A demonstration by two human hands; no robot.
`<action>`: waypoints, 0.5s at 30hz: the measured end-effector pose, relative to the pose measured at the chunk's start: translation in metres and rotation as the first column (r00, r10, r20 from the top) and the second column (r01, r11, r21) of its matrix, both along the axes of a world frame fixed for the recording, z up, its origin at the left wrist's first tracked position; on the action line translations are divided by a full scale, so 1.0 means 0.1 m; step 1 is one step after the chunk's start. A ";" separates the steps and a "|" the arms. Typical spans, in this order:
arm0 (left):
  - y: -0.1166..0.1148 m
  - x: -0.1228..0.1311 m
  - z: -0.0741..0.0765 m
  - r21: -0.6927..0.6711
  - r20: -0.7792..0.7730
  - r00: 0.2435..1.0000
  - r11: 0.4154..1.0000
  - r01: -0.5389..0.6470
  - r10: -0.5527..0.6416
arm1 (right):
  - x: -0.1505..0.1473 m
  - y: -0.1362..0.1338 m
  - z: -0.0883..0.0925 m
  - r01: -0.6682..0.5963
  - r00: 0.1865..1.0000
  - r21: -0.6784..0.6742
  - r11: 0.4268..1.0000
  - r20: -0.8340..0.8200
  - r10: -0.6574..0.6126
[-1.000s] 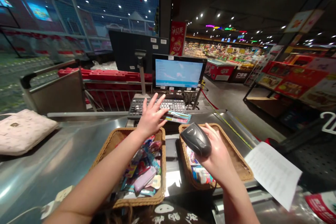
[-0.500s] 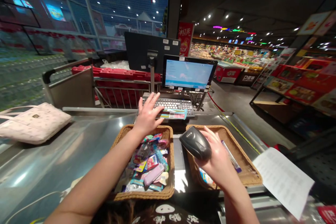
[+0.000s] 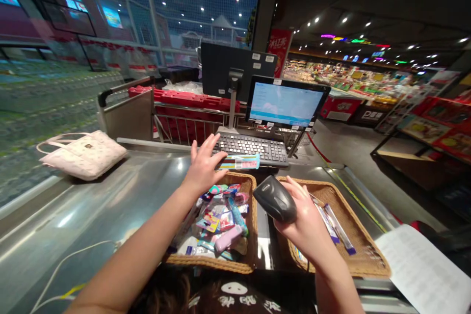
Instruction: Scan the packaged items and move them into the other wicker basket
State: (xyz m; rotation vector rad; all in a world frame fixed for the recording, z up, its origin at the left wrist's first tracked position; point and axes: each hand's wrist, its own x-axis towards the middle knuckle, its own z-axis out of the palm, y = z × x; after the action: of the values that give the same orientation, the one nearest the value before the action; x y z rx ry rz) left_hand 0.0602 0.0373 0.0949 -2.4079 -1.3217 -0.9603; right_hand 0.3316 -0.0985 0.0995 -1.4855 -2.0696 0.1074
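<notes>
At a brushed-steel checkout counter (image 3: 110,206), a woven wicker basket (image 3: 209,266) of bright packets sits just before the black keyboard (image 3: 253,147). Near the keyboard, the right hand (image 3: 305,225) wraps its fingers around a black handheld barcode scanner (image 3: 275,198). The left hand (image 3: 202,167), fingers fanned, pinches a slim teal-and-pink packet (image 3: 241,162) at the keyboard's front edge.

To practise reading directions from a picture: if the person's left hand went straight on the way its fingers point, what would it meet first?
Most likely the left end of the keyboard, which lies just beyond the left hand. That hand holds a packet. Depth is hard to judge from this view.
</notes>
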 end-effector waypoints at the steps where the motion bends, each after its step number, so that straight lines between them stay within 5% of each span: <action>1: -0.02 -0.04 -0.01 -0.007 -0.001 1.000 1.000 -0.010 0.010 | -0.02 0.01 0.00 -0.008 1.000 -0.004 1.000 -0.002 0.008; 15: -0.41 -0.56 -0.37 -0.148 0.036 0.977 0.968 -0.201 0.208 | -0.27 0.10 -0.02 -0.096 0.995 -0.029 0.995 -0.041 0.094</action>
State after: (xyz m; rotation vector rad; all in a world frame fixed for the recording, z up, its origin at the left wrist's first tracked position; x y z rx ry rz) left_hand 0.0045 -0.0039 0.0582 -2.3016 -1.6734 -0.9044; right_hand 0.3046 -0.0885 0.0970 -1.3922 -2.1159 0.2054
